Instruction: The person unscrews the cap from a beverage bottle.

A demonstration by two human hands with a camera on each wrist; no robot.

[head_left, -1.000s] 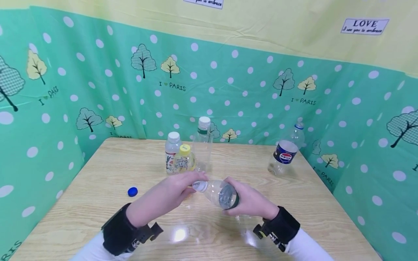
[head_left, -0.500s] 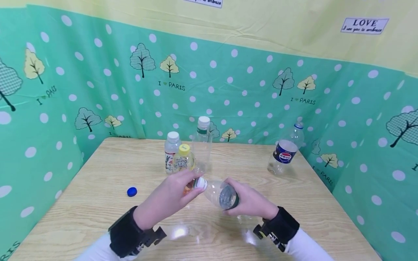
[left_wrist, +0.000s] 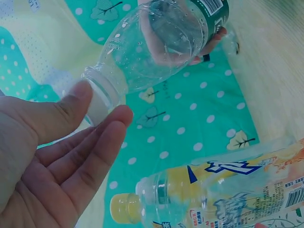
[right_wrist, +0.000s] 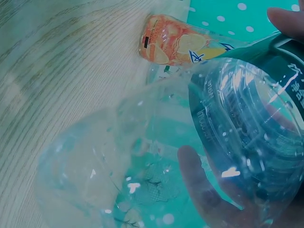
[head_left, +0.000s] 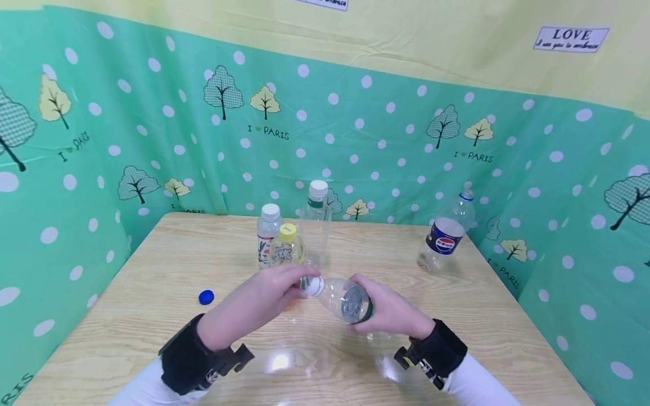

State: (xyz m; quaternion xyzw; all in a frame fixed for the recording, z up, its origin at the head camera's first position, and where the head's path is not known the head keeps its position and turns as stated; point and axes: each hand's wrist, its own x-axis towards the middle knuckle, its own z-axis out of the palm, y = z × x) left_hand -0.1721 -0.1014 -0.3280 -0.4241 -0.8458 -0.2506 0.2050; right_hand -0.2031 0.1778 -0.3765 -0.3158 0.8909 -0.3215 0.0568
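Note:
Tipped sideways over the table, a clear plastic bottle [head_left: 335, 298] with a dark green label points its neck to the left. My right hand [head_left: 388, 310] grips it round the body near the base. On the neck sits a white bottle cap [head_left: 313, 286], and the thumb and fingertips of my left hand [head_left: 256, 301] pinch it. The left wrist view shows the thumb [left_wrist: 76, 97] on one side of the cap and a fingertip at its other side. Behind my left hand stands a yellow-capped bottle [head_left: 286, 248] with an orange-fruit label, partly hidden by the hand.
A white-capped bottle [head_left: 267, 234] and a tall clear bottle [head_left: 315, 231] stand beside the yellow-capped one. At the back right is a capless Pepsi bottle [head_left: 444, 239]. A loose blue cap [head_left: 206, 297] lies at left on the wooden table [head_left: 152, 270]. Patterned curtains enclose the table.
My left wrist has swung right and then back left, its fingers turning about the white cap. The right hand and the bottle have stayed nearly in place.

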